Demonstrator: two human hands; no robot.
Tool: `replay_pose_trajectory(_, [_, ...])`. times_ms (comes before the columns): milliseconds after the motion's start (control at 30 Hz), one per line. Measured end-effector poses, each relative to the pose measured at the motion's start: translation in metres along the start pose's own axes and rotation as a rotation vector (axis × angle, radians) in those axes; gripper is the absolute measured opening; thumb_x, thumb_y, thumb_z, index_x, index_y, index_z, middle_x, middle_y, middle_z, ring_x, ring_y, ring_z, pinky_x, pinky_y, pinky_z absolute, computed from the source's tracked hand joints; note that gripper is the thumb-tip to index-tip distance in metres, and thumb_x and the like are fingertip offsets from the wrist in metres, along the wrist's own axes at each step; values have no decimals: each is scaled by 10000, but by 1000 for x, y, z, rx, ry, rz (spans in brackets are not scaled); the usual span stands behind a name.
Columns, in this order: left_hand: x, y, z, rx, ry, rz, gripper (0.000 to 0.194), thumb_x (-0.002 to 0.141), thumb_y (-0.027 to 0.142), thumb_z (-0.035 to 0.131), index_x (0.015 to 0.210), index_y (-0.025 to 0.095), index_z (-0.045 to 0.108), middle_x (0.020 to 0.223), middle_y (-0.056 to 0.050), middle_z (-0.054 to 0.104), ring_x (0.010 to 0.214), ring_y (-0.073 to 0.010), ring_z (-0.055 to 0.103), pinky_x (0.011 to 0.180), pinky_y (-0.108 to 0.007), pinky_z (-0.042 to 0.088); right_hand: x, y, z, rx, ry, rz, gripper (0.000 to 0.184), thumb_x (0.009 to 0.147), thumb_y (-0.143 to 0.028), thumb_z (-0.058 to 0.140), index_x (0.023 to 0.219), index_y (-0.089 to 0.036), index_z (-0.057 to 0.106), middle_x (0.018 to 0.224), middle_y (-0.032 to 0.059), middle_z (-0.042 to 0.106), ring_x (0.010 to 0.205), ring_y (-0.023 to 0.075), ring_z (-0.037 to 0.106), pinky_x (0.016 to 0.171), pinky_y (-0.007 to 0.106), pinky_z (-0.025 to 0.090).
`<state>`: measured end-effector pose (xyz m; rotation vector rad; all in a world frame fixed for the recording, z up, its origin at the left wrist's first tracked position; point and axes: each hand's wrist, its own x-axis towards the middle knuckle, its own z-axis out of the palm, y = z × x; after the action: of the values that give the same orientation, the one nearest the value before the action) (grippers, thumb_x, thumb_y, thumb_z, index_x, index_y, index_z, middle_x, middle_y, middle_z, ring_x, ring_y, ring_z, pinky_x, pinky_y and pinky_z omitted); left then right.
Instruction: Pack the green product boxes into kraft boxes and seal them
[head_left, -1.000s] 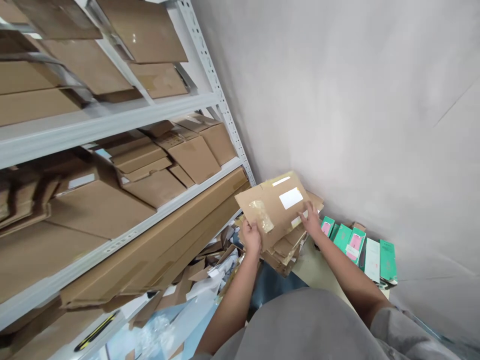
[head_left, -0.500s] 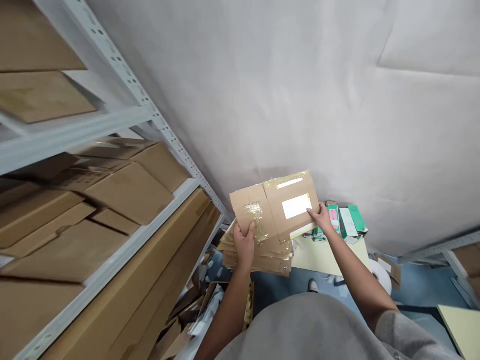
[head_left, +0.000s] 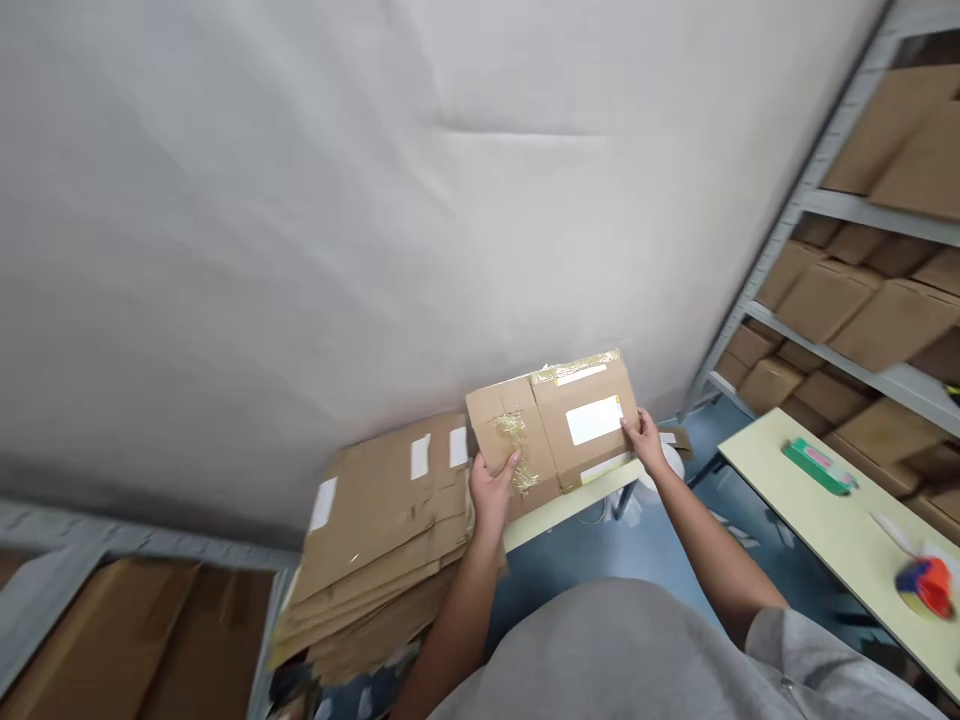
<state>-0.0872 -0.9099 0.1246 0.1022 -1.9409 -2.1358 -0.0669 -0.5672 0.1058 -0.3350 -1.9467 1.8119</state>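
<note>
Both arms outstretched, left hand (head_left: pixel 493 495) and right hand (head_left: pixel 645 440) gripping a taped brown cardboard mailer (head_left: pixel 551 430) beside a flattened brown carton stack (head_left: pixel 375 530).

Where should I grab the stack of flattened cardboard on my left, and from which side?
Take the flattened cardboard stack by its near edge, coming from your side and lifting from underneath. The sheets lie loose and fanned, and that edge seems to overhang the table.

The scene was brightly and evenly lit. Glare was caught on the parcel tape (head_left: pixel 514 440), and the shelf (head_left: pixel 862 205) was stretched and blurred at the edge.
</note>
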Motion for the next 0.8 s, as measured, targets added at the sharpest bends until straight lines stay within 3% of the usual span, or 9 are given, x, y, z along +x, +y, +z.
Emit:
replay_pose_trajectory(167, [-27,-19,145,13,-225,-13,658,693,560,955,1191,190,736,1207,-135,830,1033,-286,814,981,-451,668,-7,21,-152,-89,243,59,579,842,-685,736,1225,-255,677,1280,113,792,1231,359,704,1124,518,553])
replay_pose_trajectory(300, [-69,-32,268,19,-402,-26,632,708,569,939,1171,185,747,1177,-135,835,1030,-290,814,960,-441,677,-20,34,-276,-92,410,103,739,825,-677,757,1424,-269,613,1497,119,701,1393,360,635,1230,531,480])
replay_pose_trajectory(433, [-115,-43,370,30,-554,-50,619,717,565,929,1167,182,744,1162,-135,837,1015,-284,814,933,-436,684,-40,37,-381,-57,511,112,814,818,-660,788,1511,-302,555,1618,92,615,1484,328,578,1283,497,437])
replay_pose_trajectory(600, [-159,-61,464,57,-735,-116,667,642,555,971,1149,193,733,1157,-134,839,1013,-284,816,966,-458,677,-68,38,-467,29,636,177,785,756,-625,863,1403,-280,583,1471,126,711,1366,340,663,1219,519,505])
replay_pose_trajectory(800, [-181,-81,552,59,-998,-200,740,567,589,1014,1126,201,722,1173,-148,836,1026,-299,822,979,-491,672,-94,37,-521,141,747,205,765,663,-508,958,1294,-286,588,1381,117,752,1280,314,718,1132,502,575])
